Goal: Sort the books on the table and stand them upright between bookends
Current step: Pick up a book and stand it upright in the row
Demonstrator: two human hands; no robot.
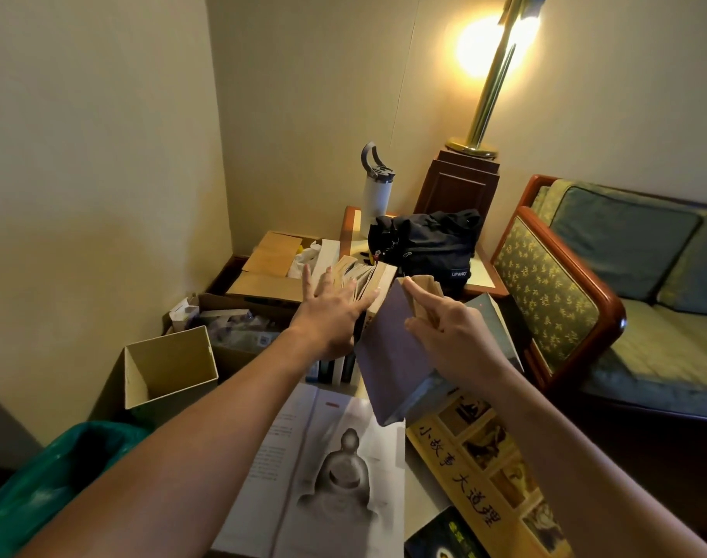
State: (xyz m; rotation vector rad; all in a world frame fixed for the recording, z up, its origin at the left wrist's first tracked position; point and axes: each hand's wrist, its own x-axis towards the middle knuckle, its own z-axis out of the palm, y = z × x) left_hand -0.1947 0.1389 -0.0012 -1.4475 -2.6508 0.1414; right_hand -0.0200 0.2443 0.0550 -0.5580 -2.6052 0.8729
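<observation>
Because the row of standing books (362, 281) at mid-frame shows no bookend I can see, it could topple if the left hand (331, 312), spread flat against its top, lifts away. The purple book (392, 360), tilted just right of the row, might slip. It hangs below the right hand (454, 338), which pinches only its upper edge.

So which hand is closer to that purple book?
Right: the right hand holds the purple book at its top; the left hand rests on the upright books beside it.
</observation>
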